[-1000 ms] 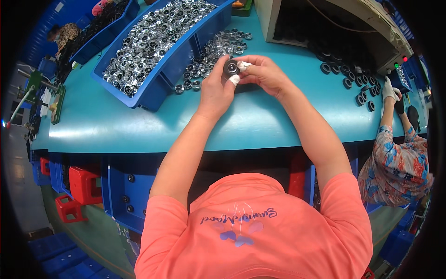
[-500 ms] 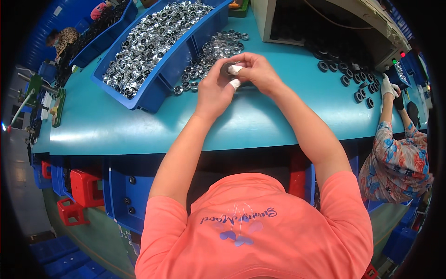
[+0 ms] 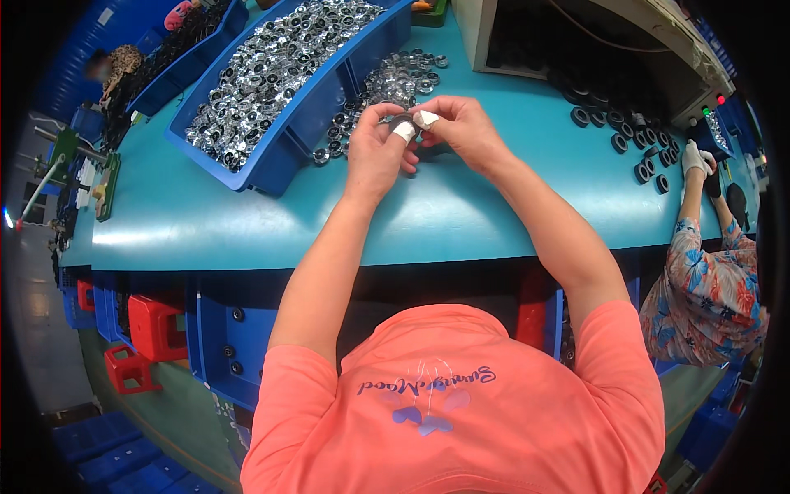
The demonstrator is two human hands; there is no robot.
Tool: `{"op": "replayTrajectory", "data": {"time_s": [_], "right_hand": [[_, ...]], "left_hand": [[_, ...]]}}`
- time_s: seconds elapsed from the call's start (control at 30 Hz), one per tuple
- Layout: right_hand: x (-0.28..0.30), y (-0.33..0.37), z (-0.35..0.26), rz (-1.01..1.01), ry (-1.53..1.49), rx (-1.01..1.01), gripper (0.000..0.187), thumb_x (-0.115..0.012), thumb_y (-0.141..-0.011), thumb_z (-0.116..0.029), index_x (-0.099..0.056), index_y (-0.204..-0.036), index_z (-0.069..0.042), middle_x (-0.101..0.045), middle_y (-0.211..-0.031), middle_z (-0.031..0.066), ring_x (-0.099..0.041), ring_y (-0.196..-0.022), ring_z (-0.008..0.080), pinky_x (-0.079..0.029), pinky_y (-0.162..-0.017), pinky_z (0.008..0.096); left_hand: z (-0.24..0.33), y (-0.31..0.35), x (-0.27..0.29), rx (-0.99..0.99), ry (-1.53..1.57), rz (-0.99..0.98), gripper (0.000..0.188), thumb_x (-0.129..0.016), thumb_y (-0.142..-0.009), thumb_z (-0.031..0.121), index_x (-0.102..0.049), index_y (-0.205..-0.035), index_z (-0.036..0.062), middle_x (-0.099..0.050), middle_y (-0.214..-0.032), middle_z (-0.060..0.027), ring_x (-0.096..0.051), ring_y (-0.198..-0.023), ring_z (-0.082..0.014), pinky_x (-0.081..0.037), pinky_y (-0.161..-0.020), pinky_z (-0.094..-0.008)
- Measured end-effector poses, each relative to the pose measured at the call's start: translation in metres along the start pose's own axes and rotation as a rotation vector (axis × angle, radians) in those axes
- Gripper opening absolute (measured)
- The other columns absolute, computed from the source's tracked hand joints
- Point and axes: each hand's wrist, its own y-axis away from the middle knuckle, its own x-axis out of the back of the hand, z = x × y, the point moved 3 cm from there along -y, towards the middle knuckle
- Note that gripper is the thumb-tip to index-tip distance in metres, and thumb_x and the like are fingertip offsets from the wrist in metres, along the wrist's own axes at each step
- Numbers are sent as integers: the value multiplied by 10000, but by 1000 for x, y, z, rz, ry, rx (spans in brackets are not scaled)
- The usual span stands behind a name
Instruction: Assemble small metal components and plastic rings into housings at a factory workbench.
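A dark round part (image 3: 398, 122) is held above the blue-green table (image 3: 247, 235), pinched by the closed fingertips of the left hand (image 3: 375, 160) and right hand (image 3: 471, 136) and partly hidden; a blue bin (image 3: 284, 152) is placed to the left.

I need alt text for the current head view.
A left hand and a right hand hold a dark round part over a turquoise table. Shiny round parts fill a blue bin on the left; black rings lie on the right.

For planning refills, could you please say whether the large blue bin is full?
Nearly full: shiny parts crowd the bin, near rim level.
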Motion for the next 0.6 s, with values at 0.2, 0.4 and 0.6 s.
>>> {"op": "replayTrajectory", "data": {"time_s": [0.2,0.4,0.6], "right_hand": [[-6,-1,3,53,-50,77,223,-647,-948,-155,-697,-1070,25,-704,-964,83,-666,-789,136,-567,-702,263],[5,-7,5,28,-253,-25,221,-649,-957,-175,-680,-1065,15,-694,-942,75,-658,-780,127,-567,-704,260],[8,-5,4,41,-214,-47,208,-641,-962,-174,-685,-1077,-6,-685,-917,63,-627,-725,99,-563,-692,251]], "left_hand": [[1,1,-1,-63,5,28,313,-574,-934,15,-517,-1241,44,-669,-904,-95,-631,-662,-116,-528,-521,-241],[4,5,-12,-140,68,-142,524,-598,-910,-15,-469,-1407,91,-641,-1085,-45,-616,-813,-103,-537,-632,-238],[2,5,-12,-300,-233,-41,473,-649,-893,14,-541,-1349,78,-656,-1042,-34,-625,-831,-113,-534,-643,-255]]}}
